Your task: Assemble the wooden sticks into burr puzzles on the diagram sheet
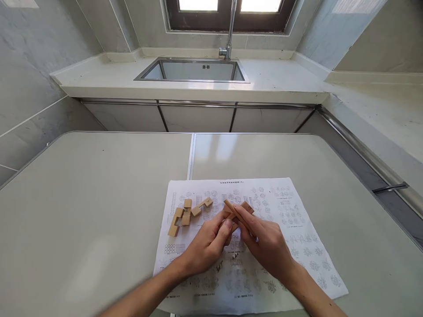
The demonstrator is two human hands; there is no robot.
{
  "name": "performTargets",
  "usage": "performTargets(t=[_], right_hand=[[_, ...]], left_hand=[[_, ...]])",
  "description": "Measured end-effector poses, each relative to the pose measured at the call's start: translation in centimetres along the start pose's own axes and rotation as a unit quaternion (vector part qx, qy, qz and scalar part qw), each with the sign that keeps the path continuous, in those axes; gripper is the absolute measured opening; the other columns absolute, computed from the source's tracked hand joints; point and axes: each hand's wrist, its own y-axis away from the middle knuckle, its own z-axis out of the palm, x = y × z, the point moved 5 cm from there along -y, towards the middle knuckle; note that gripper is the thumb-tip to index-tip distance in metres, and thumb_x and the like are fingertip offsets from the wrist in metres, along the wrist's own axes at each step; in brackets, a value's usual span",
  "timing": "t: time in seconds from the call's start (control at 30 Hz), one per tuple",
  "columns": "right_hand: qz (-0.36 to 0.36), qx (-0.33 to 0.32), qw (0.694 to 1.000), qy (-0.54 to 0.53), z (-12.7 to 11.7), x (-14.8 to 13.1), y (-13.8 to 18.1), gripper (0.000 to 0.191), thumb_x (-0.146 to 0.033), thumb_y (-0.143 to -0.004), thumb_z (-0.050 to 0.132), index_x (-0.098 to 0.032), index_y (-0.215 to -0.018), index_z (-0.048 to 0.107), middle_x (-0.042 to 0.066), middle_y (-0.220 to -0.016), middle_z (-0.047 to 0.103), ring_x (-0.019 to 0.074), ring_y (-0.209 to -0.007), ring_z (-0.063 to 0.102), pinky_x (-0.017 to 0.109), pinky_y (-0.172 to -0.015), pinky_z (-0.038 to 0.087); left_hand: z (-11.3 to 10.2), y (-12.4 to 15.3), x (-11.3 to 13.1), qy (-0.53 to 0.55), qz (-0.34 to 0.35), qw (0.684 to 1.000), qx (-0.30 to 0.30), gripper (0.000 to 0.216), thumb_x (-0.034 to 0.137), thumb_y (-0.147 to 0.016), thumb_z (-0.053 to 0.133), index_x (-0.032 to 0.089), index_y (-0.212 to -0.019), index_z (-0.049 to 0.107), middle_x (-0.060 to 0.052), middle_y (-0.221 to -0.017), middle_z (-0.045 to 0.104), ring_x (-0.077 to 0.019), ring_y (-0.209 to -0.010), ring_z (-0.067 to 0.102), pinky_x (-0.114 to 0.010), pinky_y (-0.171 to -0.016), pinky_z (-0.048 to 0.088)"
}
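Both my hands meet over a printed instruction sheet [291, 220] on a pale table [99, 198]. My left hand [206, 244] and my right hand [264, 242] are closed together on a few joined wooden puzzle pieces [236, 209], which stick out beyond my fingertips. Several more loose wooden puzzle pieces [187, 214] lie on the sheet's left part, just left of my left hand. My fingers hide the lower part of the held pieces.
Beyond the table runs a white counter [280, 79] with a steel sink [194, 70] and a tap [228, 48] under a window. The counter continues along the right side. Grey tiled wall stands at the left.
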Motion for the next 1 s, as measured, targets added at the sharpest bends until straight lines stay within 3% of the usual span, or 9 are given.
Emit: performTargets(t=[0.17,0.3,0.4,0.6,0.77,1.0], right_hand=[[0.021,-0.008,0.999,-0.028,-0.1,0.4,0.3,0.064,-0.012,-0.106,0.057,-0.03,-0.164,0.037,0.006,-0.109,0.081,0.0154,-0.072,0.075,0.027,-0.063,0.06],[0.064,0.018,0.998,-0.02,-0.4,0.9,0.4,0.064,-0.02,-0.105,0.06,-0.027,-0.163,0.035,0.005,-0.102,0.08,0.0154,-0.063,0.07,0.029,-0.058,0.059],[0.099,0.031,0.995,-0.003,-0.7,1.2,0.1,0.05,-0.022,-0.105,0.059,-0.026,-0.154,0.045,0.006,-0.1,0.075,0.0184,-0.072,0.071,0.031,-0.061,0.061],[0.111,-0.031,0.993,0.039,0.0,1.8,-0.1,0.031,-0.03,-0.104,0.061,-0.025,-0.135,0.059,0.014,-0.12,0.066,0.032,-0.111,0.066,0.052,-0.093,0.06],[0.112,-0.062,0.99,0.051,0.5,2.0,0.3,0.025,-0.031,-0.103,0.062,-0.025,-0.128,0.062,0.015,-0.12,0.064,0.0337,-0.111,0.063,0.052,-0.09,0.059],[0.12,-0.088,0.988,0.032,0.8,2.5,0.6,0.018,-0.029,-0.102,0.065,-0.025,-0.119,0.062,0.013,-0.116,0.063,0.0326,-0.108,0.062,0.051,-0.088,0.058]], left_hand=[[-0.2,-0.1,-0.5,0.067,-0.012,0.997,0.034,0.039,0.053,-0.108,0.045,0.017,-0.115,0.057,0.007,-0.067,0.037,-0.0098,-0.054,0.031,-0.023,-0.049,0.028],[-0.7,-0.2,-0.5,0.137,-0.003,0.987,0.083,0.033,0.053,-0.107,0.047,0.02,-0.103,0.051,0.009,-0.066,0.031,-0.0077,-0.051,0.022,-0.021,-0.046,0.024],[-1.1,-0.3,-0.4,0.161,0.001,0.98,0.116,0.03,0.049,-0.108,0.047,0.02,-0.102,0.049,0.01,-0.066,0.031,-0.0075,-0.051,0.02,-0.02,-0.046,0.022],[-1.5,-0.2,-0.2,0.167,0.0,0.975,0.145,0.031,0.048,-0.108,0.044,0.019,-0.111,0.051,0.01,-0.065,0.034,-0.0074,-0.049,0.021,-0.02,-0.046,0.024],[-1.4,-0.1,-0.3,0.165,-0.007,0.976,0.14,0.03,0.048,-0.108,0.043,0.019,-0.111,0.051,0.009,-0.065,0.035,-0.0079,-0.049,0.024,-0.02,-0.047,0.025],[-1.3,-0.2,-0.5,0.163,-0.007,0.977,0.136,0.03,0.049,-0.108,0.045,0.022,-0.096,0.045,0.008,-0.067,0.036,-0.0078,-0.051,0.026,-0.021,-0.048,0.026]])
